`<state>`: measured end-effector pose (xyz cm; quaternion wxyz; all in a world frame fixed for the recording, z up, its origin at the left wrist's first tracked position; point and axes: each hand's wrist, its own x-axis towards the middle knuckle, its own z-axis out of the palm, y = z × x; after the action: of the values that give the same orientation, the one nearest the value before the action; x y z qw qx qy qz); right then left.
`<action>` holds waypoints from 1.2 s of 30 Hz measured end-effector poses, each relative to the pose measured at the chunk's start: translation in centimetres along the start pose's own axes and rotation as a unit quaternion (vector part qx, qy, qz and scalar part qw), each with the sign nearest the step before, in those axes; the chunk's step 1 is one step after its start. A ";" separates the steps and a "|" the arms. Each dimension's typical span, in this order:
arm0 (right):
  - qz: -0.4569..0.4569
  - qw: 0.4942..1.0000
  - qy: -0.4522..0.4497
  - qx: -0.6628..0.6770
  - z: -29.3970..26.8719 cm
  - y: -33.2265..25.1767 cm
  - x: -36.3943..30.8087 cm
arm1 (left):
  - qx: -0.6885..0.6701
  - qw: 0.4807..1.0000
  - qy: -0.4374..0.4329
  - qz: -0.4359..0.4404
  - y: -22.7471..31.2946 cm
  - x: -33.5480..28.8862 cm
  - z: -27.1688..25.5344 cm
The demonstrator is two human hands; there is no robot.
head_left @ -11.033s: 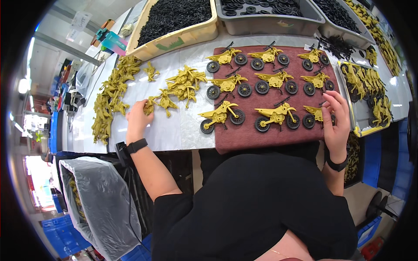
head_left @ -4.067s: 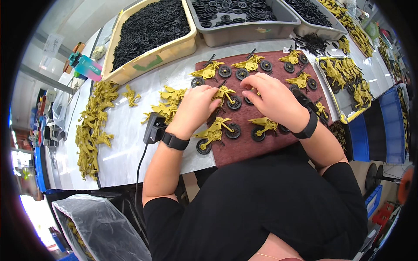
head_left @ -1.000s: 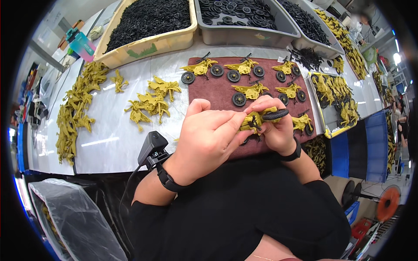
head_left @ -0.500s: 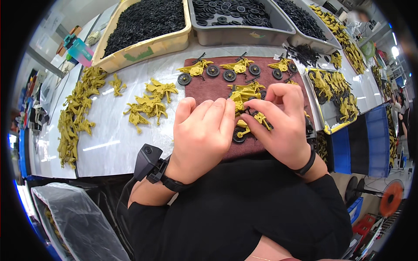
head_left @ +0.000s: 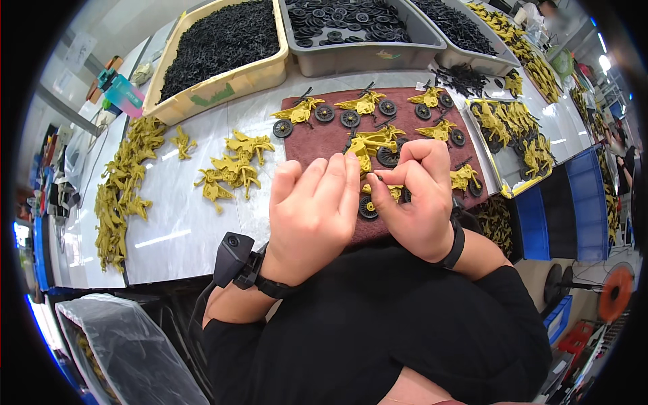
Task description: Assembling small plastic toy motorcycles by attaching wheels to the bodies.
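My left hand [head_left: 314,206] is closed around a yellow toy motorcycle [head_left: 370,143], its fingers bent over the near end and hiding part of it. A black wheel [head_left: 388,155] shows on the toy's right side. Close to that toy, my right hand [head_left: 420,202] pinches a small black part [head_left: 379,178] between thumb and forefinger; its exact kind is too small to tell. Below the hands another toy motorcycle with a black wheel [head_left: 367,207] lies partly covered. More yellow motorcycles [head_left: 361,103] with black wheels and handlebars rest on the dark red cloth [head_left: 307,145].
Yellow motorcycle bodies lie loose [head_left: 233,165] and in a long heap [head_left: 120,196] to the left. Along the back stand a cream bin [head_left: 223,91] and a grey bin [head_left: 368,57] of black parts. A yellow-rimmed tray [head_left: 530,185] of motorcycles sits at right; a teal-pink bottle [head_left: 123,93] at far left.
My right hand has shifted slightly left, uncovering motorcycles on the cloth's right side. The small black part now shows between its fingertips. The left hand keeps its hold.
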<state>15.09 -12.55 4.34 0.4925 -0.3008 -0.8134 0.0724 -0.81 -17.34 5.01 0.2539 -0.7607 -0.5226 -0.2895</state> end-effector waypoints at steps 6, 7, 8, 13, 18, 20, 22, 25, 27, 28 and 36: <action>-0.053 0.998 -0.008 -0.041 -1.2 -0.6 0.2 | 0.005 0.996 0.037 0.078 -0.2 -0.3 0.0; -0.078 0.995 -0.023 -0.062 -1.6 -0.5 0.4 | -0.024 0.997 0.039 0.062 -0.2 -0.3 -0.3; -0.078 0.995 -0.022 -0.062 -2.0 -0.6 0.5 | -0.052 0.997 0.040 0.046 -0.3 -0.3 -0.5; 0.008 0.988 -0.027 0.154 -2.4 1.2 1.1 | -0.213 0.976 0.028 -0.025 -0.7 -0.5 -1.2; 0.147 0.911 -0.158 0.351 -2.2 2.3 -0.7 | -0.316 0.946 0.003 -0.069 -0.6 -0.7 -1.6; 0.148 0.896 -0.174 0.380 -2.0 2.2 -0.6 | -0.330 0.941 -0.001 -0.077 -0.8 -1.0 -1.6; 0.133 0.903 -0.150 0.380 -1.5 2.0 -1.0 | -0.345 0.935 -0.007 -0.083 -0.7 -1.1 -1.6; 0.123 0.914 -0.145 0.358 -1.8 1.8 -1.4 | -0.348 0.932 -0.018 -0.097 -0.4 -1.1 -1.5; 0.127 0.918 -0.162 0.339 -2.0 1.7 -1.5 | -0.360 0.926 -0.005 -0.109 -0.3 -1.1 -1.4; 0.136 0.913 -0.178 0.342 -2.1 1.8 -1.4 | -0.360 0.927 -0.008 -0.105 -0.3 -1.2 -1.4; 0.164 0.925 -0.055 0.338 -1.0 2.3 -0.7 | -0.204 0.975 0.075 -0.044 -1.2 -1.7 0.0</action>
<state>17.15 -11.24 3.35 0.5010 -0.2409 -0.7057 0.4393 -2.36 -18.02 3.91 0.1192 -0.7485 -0.4652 -0.4573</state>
